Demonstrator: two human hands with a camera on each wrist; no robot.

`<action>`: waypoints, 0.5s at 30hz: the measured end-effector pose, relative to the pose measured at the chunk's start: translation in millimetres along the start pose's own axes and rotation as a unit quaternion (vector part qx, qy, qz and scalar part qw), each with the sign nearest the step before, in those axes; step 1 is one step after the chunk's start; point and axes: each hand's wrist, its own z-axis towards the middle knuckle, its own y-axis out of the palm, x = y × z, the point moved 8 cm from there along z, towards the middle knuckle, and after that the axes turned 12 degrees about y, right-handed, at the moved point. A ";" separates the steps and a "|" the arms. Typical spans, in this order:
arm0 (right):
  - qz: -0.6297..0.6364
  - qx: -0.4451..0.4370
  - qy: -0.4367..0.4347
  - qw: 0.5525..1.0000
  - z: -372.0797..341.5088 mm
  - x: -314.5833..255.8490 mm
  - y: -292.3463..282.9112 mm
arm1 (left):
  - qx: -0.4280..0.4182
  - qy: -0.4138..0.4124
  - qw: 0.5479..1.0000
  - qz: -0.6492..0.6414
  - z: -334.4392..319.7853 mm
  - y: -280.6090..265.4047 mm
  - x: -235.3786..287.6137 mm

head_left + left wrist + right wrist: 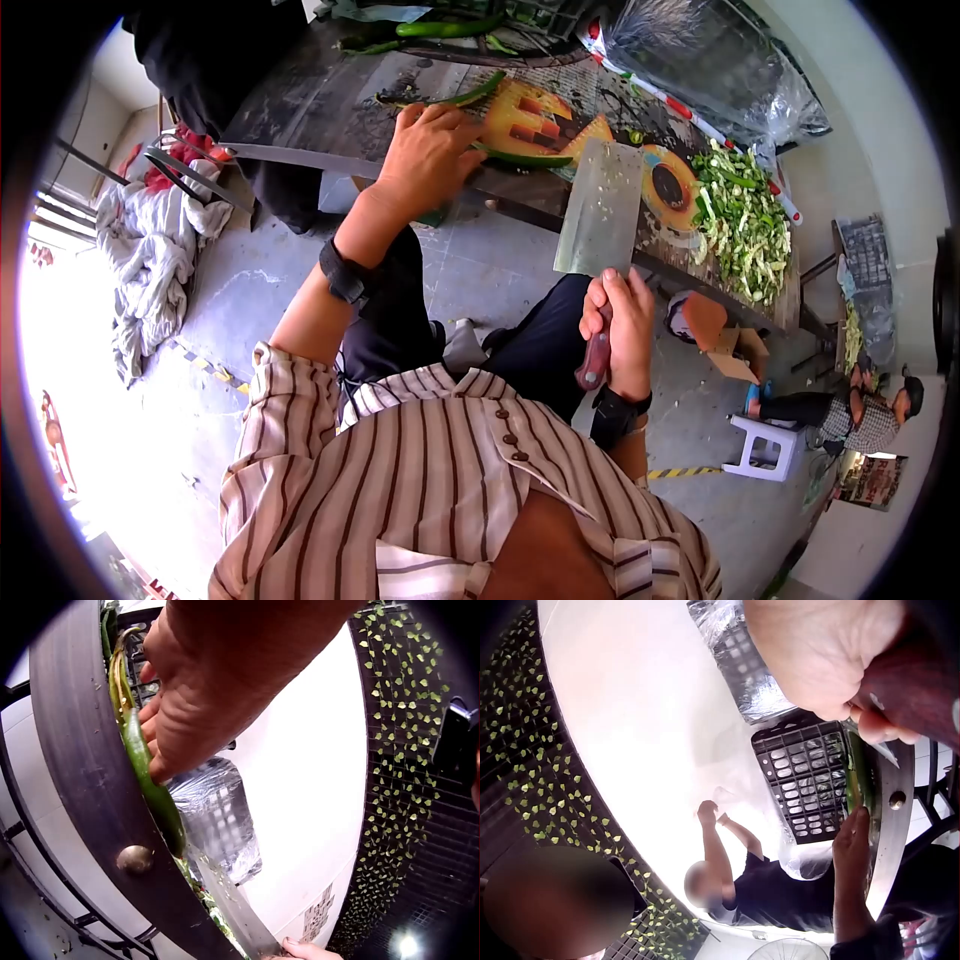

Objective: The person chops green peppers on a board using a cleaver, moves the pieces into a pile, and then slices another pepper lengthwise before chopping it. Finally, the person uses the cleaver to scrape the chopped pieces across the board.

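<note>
Two long green pepper pieces, an upper one (482, 92) and a lower one (525, 158), lie near the table's edge. Over their left ends my left hand (425, 150) is spread, thumb by the lower piece; in the left wrist view this hand (206, 690) touches a green pepper (161, 806) with its fingertips. My right hand (622, 325) grips the dark red handle (594, 350) of a cleaver, whose wide blade (602, 205) points away from me, right of the peppers. In the right wrist view my right hand (825, 652) covers part of the handle (919, 686).
Chopped green pieces (745, 225) are heaped on the table's right end. Behind stand a black crate (802, 776) with whole peppers (450, 28) and a plastic-wrapped pack (715, 75). A white stool (760, 448) and an open box (738, 355) stand on the floor. Other people are nearby.
</note>
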 end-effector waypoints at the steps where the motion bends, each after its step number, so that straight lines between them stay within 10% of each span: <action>1: 0.004 0.005 -0.002 1.000 -1.0 -1.2 0.3 | -0.022 0.017 1.000 0.011 0.6 3.8 -1.2; 15: 0.052 0.107 -0.063 0.991 -34.8 -14.5 -64.1 | 0.002 0.009 0.993 -0.115 40.1 -2.8 46.8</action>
